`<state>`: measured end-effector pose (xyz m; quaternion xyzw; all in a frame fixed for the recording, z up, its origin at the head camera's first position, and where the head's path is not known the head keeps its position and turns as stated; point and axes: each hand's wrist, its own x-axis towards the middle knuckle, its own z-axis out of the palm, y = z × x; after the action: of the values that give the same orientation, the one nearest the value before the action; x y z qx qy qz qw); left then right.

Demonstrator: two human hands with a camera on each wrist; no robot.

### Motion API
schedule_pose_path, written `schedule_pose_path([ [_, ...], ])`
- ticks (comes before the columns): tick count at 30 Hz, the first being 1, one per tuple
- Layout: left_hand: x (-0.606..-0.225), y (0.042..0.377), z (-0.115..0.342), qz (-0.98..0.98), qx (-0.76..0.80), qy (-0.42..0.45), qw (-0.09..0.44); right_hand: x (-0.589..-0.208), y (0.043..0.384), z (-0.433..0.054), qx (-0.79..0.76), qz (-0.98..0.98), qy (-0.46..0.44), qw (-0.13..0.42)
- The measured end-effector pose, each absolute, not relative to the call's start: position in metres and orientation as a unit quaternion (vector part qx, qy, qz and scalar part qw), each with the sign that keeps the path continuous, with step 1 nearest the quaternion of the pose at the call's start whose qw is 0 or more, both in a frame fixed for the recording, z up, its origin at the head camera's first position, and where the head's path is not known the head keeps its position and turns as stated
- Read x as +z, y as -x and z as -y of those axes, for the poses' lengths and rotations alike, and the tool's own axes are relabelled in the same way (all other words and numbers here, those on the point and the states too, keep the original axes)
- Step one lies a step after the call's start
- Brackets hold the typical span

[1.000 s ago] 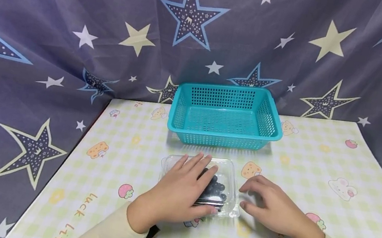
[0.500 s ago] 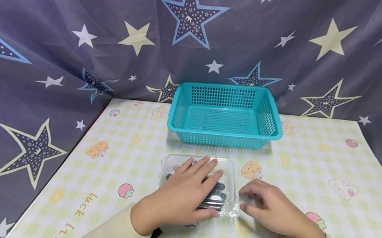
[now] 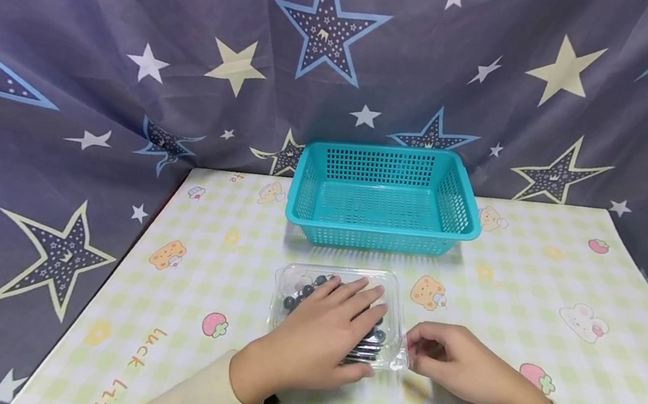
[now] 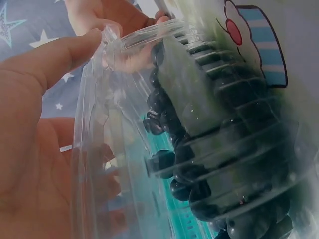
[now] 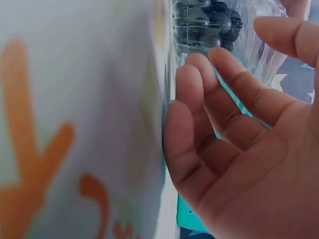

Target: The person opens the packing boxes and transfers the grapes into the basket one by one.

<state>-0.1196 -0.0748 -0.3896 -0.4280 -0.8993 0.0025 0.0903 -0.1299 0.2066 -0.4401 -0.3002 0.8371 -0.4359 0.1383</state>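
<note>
A person's two hands work on a clear plastic clamshell box (image 3: 394,289) that sits flat near the middle of the table (image 3: 538,283), on the person's side of a basket. Inside are blueberries (image 3: 308,290), dark and round, seen through the lid.

The left hand (image 3: 322,338) lies spread across the top, fingers nearly straight, thumb at the near edge. The right hand (image 3: 463,362) is at the near right corner, beside a small corner tab (image 3: 400,363). Its fingers are softly curved, with a gap showing between thumb and fingertips in the right wrist view; whether they grip the tab cannot be told.

The corner work likely goes best with the left palm bearing down lightly and evenly, enough to stop the box sliding but not enough to bow the thin plastic onto the fruit. The right fingertips should probably stay on the tab itself, moving gently so that the berries do not jolt.

Just behind stands a teal plastic basket (image 3: 383,227), its mesh sides upright, apart from the box; it could limit any slide away from the person. The left hand covers much of the lid, and the see-through edges are hard to read. A star-patterned curtain (image 3: 187,21) hangs behind.
</note>
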Motion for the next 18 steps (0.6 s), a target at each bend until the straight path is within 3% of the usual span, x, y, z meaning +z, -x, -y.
schedule_pose_path([
  [10,-0.3914,0.1180,0.0722,0.894,0.005,0.435,0.109,-0.4410,0.1300,-0.2064,-0.503,-0.778,0.321,0.194],
  [18,-0.3931,0.1175,0.0719,0.892,0.003,0.437,0.117,-0.4438,0.1297,-0.2074,-0.508,-0.774,0.320,0.203],
])
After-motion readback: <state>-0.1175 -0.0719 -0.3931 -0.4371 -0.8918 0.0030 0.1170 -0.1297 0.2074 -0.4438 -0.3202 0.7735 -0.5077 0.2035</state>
